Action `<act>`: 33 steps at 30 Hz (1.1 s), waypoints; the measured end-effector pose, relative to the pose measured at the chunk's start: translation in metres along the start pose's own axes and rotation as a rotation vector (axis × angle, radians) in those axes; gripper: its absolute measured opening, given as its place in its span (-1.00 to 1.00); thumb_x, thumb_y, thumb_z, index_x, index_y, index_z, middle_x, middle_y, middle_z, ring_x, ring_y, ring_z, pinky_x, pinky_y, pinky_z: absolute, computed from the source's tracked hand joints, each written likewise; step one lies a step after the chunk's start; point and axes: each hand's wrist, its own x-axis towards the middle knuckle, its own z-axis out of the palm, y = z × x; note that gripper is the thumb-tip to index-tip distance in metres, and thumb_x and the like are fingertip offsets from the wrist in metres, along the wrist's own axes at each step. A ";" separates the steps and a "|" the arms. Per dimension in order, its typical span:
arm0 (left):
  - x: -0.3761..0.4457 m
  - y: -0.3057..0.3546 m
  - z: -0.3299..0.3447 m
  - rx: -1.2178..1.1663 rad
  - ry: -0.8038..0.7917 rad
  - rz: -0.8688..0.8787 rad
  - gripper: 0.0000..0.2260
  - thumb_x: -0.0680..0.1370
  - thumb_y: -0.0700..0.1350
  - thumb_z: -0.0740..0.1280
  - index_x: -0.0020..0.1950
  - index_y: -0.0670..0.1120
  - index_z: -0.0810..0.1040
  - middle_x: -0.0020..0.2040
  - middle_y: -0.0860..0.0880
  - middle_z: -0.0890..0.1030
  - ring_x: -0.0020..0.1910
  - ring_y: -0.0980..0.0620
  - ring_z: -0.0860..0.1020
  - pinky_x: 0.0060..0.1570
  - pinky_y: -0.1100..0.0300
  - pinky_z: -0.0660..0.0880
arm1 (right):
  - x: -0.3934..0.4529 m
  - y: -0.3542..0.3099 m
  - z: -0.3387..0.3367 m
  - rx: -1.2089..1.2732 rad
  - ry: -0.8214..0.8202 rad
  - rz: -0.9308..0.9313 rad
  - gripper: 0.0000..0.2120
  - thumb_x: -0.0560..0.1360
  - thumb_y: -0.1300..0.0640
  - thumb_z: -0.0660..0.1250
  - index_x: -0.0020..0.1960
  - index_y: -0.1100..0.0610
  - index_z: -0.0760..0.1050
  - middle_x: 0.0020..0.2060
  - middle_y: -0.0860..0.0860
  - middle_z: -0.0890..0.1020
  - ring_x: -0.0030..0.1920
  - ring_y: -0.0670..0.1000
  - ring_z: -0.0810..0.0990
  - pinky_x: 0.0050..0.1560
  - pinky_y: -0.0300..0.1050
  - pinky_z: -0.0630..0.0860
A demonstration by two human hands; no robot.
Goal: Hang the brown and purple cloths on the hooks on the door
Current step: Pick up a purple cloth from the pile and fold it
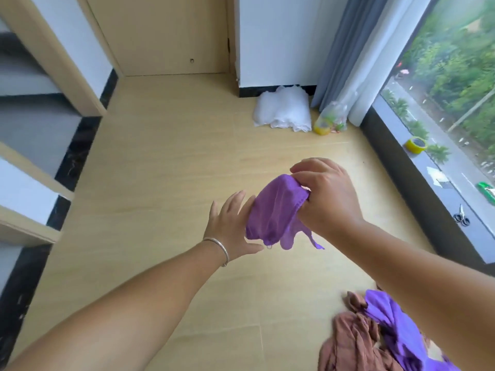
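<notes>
The right hand point(325, 195) is curled tight around a bunched-up soft purple cloth point(276, 212), which hangs in the air over the light wooden floor point(166, 162), a thin strap dangling from its bottom edge. The left hand point(233, 226) has its fingers straight and spread, and they touch the cloth on its nine o'clock side (a thin silver bangle point(219, 249) sits on that wrist). Down at five o'clock from the hands, a pile lies on the floor: crumpled brown cloths point(348, 341) with more purple cloth point(393, 319) on top, partly hidden by the right arm. Far off at twelve o'clock stands the pale wooden door point(160, 33), and I can see only its lower part. At one o'clock a fluffy white bundle point(284, 111) rests against the wall, and just beside it is a clear plastic bag point(333, 116) with a yellow thing at its bottom. At three o'clock the grey window sill point(439, 183) holds a yellow roll of tape point(416, 145) and small scissors point(461, 216), well apart from each other.
</notes>
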 end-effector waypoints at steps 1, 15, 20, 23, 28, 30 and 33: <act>-0.010 -0.007 -0.002 -0.034 0.000 -0.032 0.07 0.20 0.46 0.28 0.53 0.12 -0.19 0.56 0.01 -0.08 0.52 0.06 -0.09 0.43 -0.21 -0.04 | 0.001 -0.012 0.004 0.017 0.023 -0.028 -0.77 0.27 0.30 0.39 -0.13 0.09 0.69 0.00 -0.05 0.65 0.15 0.06 0.51 0.15 -0.15 0.25; -0.224 -0.062 0.107 0.185 -0.241 -0.295 -0.36 0.47 -0.14 0.17 0.55 -0.03 0.08 0.58 0.01 -0.08 0.54 0.01 -0.14 0.44 -0.24 -0.07 | -0.207 0.039 0.137 -0.197 -0.445 -0.315 -0.84 0.38 0.20 0.47 -0.08 0.00 0.70 0.04 0.05 0.66 0.19 0.17 0.55 0.28 0.14 0.39; -0.363 -0.049 0.216 0.155 -0.586 -0.249 -0.44 0.52 -0.07 0.15 0.53 -0.02 0.13 0.58 -0.01 -0.03 0.55 0.02 -0.14 0.44 -0.23 -0.13 | -0.357 0.051 0.238 -0.366 -0.942 -0.131 -0.59 0.56 -0.21 0.14 0.36 -0.13 0.40 0.39 -0.06 0.38 0.50 0.04 0.13 0.47 0.00 0.02; -0.430 -0.046 0.272 0.124 -0.755 -0.285 -0.39 0.51 -0.04 0.19 0.54 -0.01 0.09 0.58 -0.01 -0.03 0.55 0.04 -0.11 0.44 -0.20 -0.09 | -0.431 0.037 0.284 -0.317 -1.042 -0.095 -0.55 0.55 -0.21 0.15 0.40 -0.09 0.33 0.40 -0.04 0.35 0.50 0.05 0.10 0.46 0.03 0.01; -0.493 -0.068 0.332 0.127 -0.872 -0.349 -0.40 0.54 0.01 0.21 0.53 0.02 0.07 0.58 0.01 -0.01 0.55 0.06 -0.09 0.42 -0.18 -0.04 | -0.500 0.011 0.341 -0.331 -1.129 -0.111 -0.46 0.55 -0.16 0.17 0.47 -0.04 0.21 0.45 -0.01 0.28 0.51 0.07 0.06 0.48 0.08 -0.04; -0.505 -0.081 0.353 0.127 -0.858 -0.366 -0.39 0.52 -0.01 0.23 0.53 0.03 0.07 0.57 0.00 0.00 0.54 0.06 -0.08 0.42 -0.19 -0.04 | -0.515 0.004 0.363 -0.351 -1.132 -0.091 -0.39 0.52 -0.15 0.19 0.50 0.00 0.14 0.46 0.00 0.24 0.51 0.07 0.05 0.48 0.09 -0.04; -0.512 -0.104 0.387 0.154 -0.835 -0.352 -0.38 0.52 -0.01 0.23 0.53 0.01 0.08 0.56 -0.02 0.03 0.54 0.04 -0.06 0.43 -0.20 -0.04 | -0.530 -0.002 0.400 -0.362 -1.136 -0.080 -0.31 0.48 -0.09 0.22 0.52 0.04 0.07 0.48 0.01 0.20 0.50 0.06 0.05 0.49 0.10 -0.02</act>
